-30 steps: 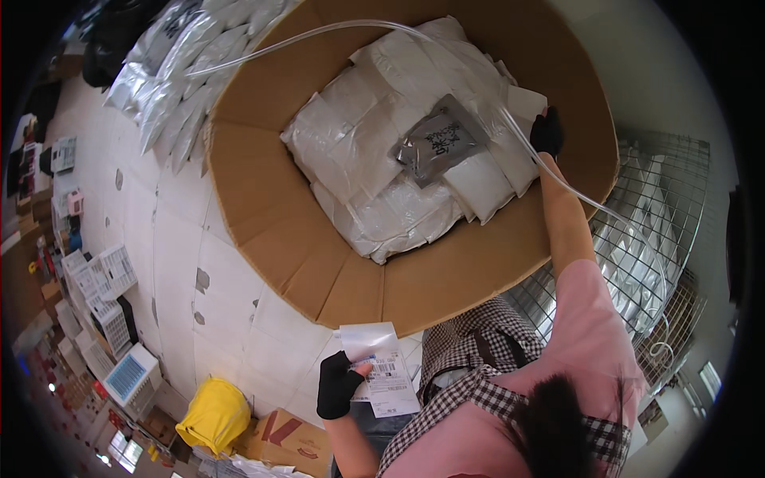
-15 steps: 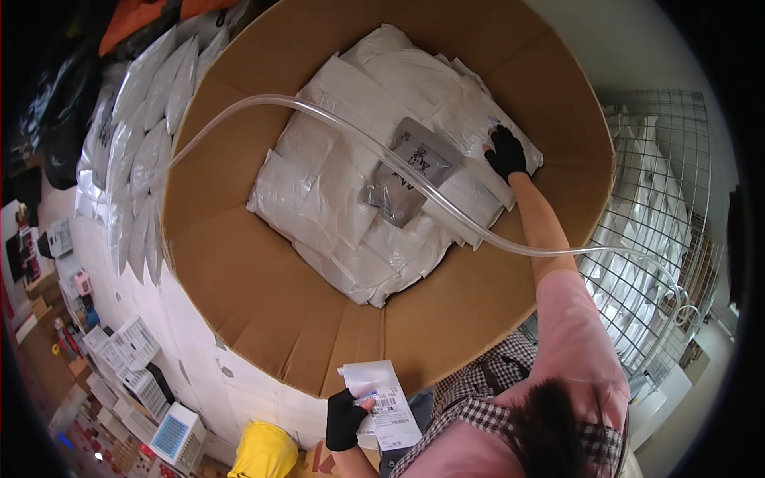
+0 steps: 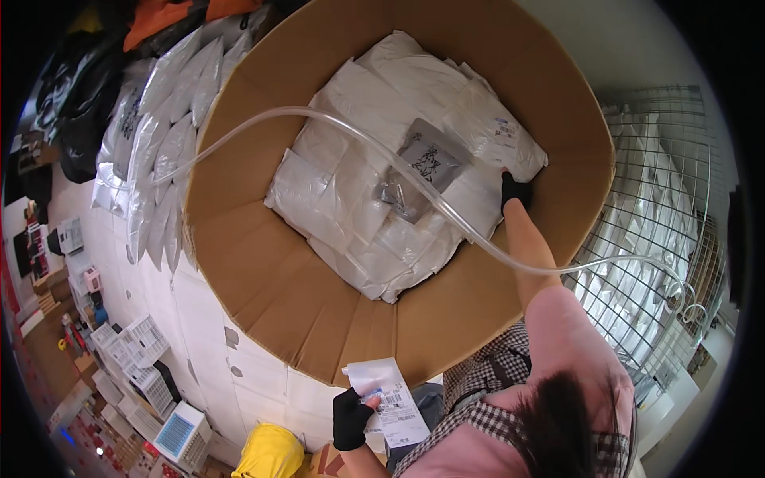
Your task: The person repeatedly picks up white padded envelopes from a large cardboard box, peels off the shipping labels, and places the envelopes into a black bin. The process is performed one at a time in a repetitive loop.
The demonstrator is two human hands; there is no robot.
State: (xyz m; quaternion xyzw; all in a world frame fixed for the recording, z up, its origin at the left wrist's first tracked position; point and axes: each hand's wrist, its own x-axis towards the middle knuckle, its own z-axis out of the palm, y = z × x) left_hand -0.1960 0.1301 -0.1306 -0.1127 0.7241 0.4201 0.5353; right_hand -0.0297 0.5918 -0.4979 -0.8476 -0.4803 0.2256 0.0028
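My left hand (image 3: 352, 420), in a black fingerless glove, pinches a white sheet with a printed shipping label (image 3: 392, 405) just outside the near rim of a large cardboard box. Inside the box, my right hand (image 3: 516, 190), gloved the same way, is at the right edge of a pile of white plastic packets (image 3: 343, 175). Its thumb shows beside a packet, but its other fingers are hidden. Just beyond it, a white packet with a label (image 3: 504, 135) lies on the pile. A grey printed pouch (image 3: 426, 166) rests on top in the middle.
The big brown box (image 3: 263, 295) has tall walls around the pile. A clear tube (image 3: 351, 129) arches across its opening. White packets fill a wire cage (image 3: 669, 183) at right, and more white packets (image 3: 163, 135) stand at left. A yellow bag (image 3: 269, 452) sits at lower left.
My right hand has slid off the top of the labelled packet toward me and down to the pile's edge, uncovering the label. My left hand still holds the label sheet. The view has shifted slightly.
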